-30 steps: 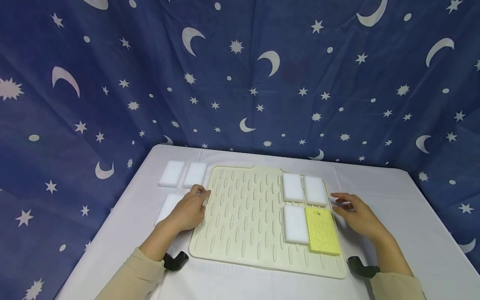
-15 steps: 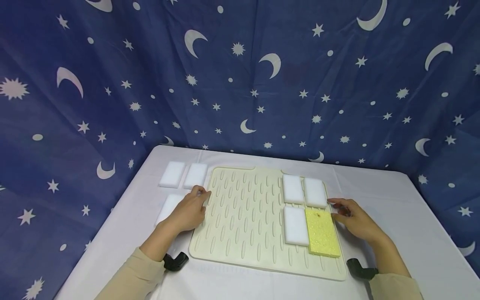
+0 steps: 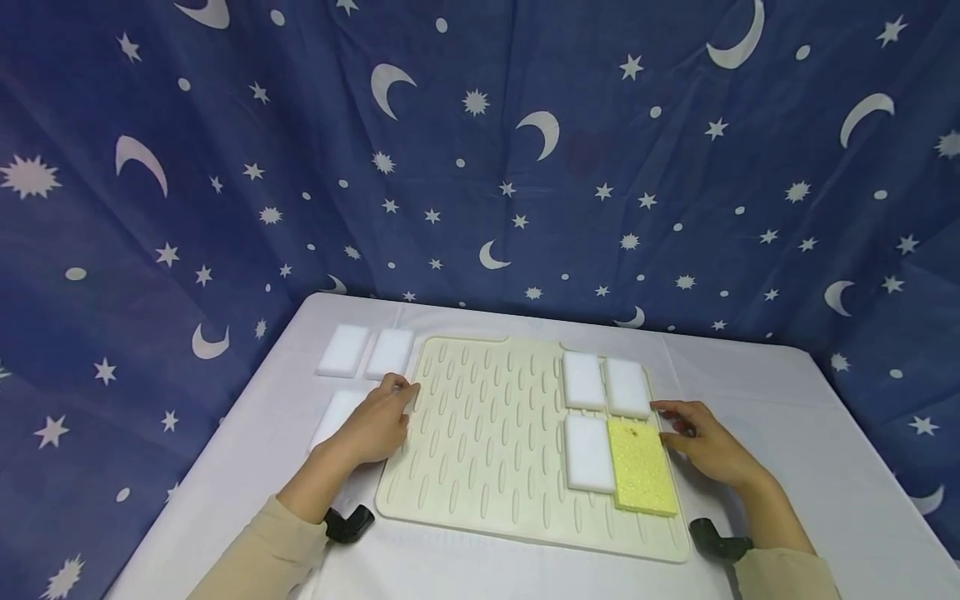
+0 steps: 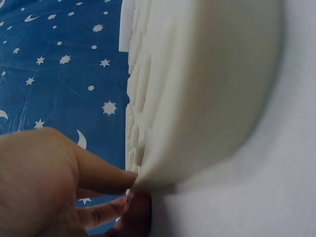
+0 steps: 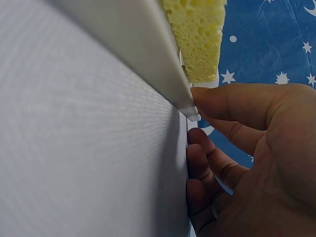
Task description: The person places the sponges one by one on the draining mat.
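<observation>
Broadly, a deep-blue fabric backdrop printed with pale moons and stars (image 3: 450, 308) filled most of the room in view, hanging behind the table and along its left side. Below it stood the table, spread with a smooth white cloth (image 3: 420, 567). A cream, rounded-corner, ribbed mat (image 3: 480, 433) lay flat across the middle of that surface, its far edge near the table's far edge.

The step in hand looked like getting hold of this mat from both sides. The left hand (image 3: 381, 423) pinched the mat's left edge with its fingertips; the right hand (image 3: 708, 442), fingers bent, touched the right edge, though I could not tell whether any fingertip was tucked underneath. Shifting the mat from there would have called for a matched hold and a level pull, since loose pieces sat on its right half.

Of those, the porous yellow rectangular sponge (image 3: 641, 467) lay along the mat's right edge, toward the near right corner. Three white rectangular foam blocks (image 3: 584, 380) kept it company, two toward the far right corner and one just to its left. Three more white blocks (image 3: 344, 351) lay on the cloth beyond the mat's left edge, one partly hidden by the left hand.
</observation>
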Tool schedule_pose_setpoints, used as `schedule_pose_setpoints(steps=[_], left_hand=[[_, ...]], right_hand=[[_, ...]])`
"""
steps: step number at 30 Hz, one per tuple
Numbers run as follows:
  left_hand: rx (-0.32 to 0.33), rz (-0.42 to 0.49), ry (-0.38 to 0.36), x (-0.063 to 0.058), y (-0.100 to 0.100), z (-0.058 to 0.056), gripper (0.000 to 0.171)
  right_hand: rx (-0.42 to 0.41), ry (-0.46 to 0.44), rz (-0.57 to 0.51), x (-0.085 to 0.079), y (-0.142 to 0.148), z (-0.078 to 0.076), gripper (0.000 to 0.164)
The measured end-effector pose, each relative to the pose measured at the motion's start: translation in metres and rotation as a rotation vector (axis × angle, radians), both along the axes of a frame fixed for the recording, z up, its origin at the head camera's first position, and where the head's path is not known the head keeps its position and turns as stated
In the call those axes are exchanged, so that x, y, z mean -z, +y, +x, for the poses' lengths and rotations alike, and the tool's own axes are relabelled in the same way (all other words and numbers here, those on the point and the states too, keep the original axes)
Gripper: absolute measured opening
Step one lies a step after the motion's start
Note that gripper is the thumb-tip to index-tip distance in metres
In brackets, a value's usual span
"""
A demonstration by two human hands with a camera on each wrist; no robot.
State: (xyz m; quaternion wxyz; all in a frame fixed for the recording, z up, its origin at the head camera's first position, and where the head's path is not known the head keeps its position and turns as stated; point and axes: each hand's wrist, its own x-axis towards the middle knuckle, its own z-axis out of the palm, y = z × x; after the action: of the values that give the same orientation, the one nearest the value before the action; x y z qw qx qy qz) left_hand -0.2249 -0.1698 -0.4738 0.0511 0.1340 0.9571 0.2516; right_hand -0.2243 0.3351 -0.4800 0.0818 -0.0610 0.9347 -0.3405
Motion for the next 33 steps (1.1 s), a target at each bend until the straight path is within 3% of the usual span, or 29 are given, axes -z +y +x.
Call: schedule_pose_setpoints(steps=[8, 15, 22, 33], left_hand=[[-0.014, 0.059, -0.06, -0.016, -0.007, 0.002, 0.056], [0.056, 0.074, -0.067, -0.034, -0.023, 0.009, 0.048], [0.146, 0.064, 0.002, -0.039, -0.047, 0.012, 0.045], [0.163, 0.012, -0.011, -0.046, -0.072, 0.016, 0.056]], right_hand=[[0.001, -0.017, -0.002, 0.001, -0.001, -0.001, 0.054], [-0.001, -0.026, 0.003, 0.003, 0.001, -0.002, 0.055], [0.006, -0.037, -0.008, 0.004, 0.002, -0.002, 0.055], [0.006, -0.036, -0.018, 0.003, 0.002, -0.002, 0.055]])
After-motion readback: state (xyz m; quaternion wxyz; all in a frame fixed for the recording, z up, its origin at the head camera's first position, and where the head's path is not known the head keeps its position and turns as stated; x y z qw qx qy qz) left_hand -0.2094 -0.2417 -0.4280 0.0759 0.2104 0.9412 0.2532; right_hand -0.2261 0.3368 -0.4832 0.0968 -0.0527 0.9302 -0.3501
